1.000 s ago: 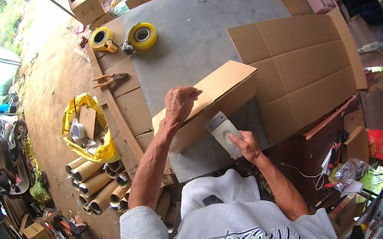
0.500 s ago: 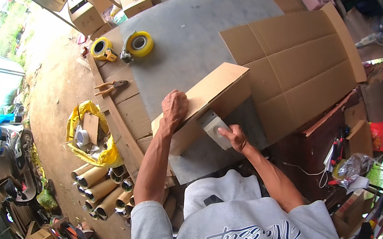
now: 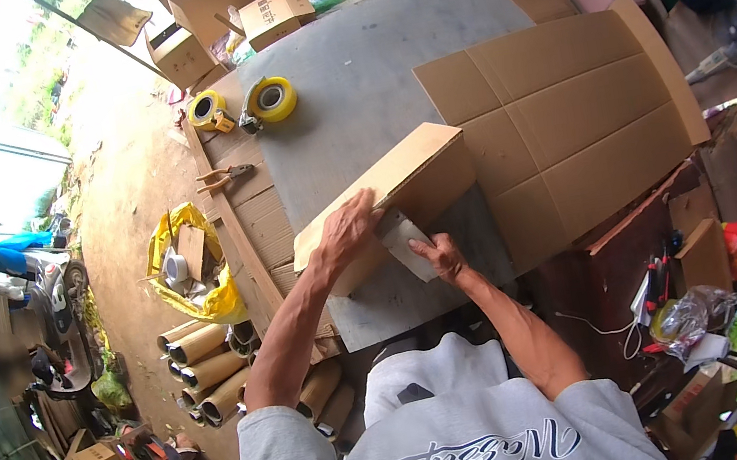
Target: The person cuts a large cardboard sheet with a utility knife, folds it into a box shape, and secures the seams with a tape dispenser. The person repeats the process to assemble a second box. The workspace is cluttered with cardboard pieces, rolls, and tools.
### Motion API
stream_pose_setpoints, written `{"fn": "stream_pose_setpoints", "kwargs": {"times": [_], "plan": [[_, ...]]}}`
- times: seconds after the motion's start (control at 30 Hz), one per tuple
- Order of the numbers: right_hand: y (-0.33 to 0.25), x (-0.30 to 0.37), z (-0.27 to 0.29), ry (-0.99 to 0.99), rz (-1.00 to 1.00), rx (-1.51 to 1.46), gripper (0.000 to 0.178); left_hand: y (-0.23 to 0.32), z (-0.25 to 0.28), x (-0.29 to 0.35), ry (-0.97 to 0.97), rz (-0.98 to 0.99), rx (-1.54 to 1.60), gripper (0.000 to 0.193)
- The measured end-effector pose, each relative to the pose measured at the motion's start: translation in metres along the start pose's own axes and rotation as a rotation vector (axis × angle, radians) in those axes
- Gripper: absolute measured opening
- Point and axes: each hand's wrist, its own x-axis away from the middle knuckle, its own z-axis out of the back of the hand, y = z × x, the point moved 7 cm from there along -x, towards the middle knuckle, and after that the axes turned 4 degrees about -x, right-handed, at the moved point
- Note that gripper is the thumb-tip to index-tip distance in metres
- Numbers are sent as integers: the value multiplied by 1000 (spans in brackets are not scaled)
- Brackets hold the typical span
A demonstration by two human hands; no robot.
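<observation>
Right hand (image 3: 442, 260): fingers closed around a pale flat tool (image 3: 403, 244), its far end at the near side of the cardboard box (image 3: 422, 153); contact cannot be told. Left hand (image 3: 349, 228): fingers extended, laid over the box without gripping. The box lies beneath the left fingers and reaches beyond them to the right. Uneven pressure from the left palm could make the box skid; a tilted tool could dent the board or slip toward the left fingertips. The box appears brown, long and narrow, its top smooth, its near edge straight. Farther right of both hands: a creased cardboard sheet (image 3: 578, 112).
</observation>
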Motion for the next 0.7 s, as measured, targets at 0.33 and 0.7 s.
{"fn": "stream_pose_setpoints", "kwargs": {"times": [0.33,0.7], "plan": [[10,29,4,10,83,77,56,-19,-1,30,274,83,-189,19],[41,90,26,48,29,-26,55,-44,27,6,235,118,-149,28]]}}
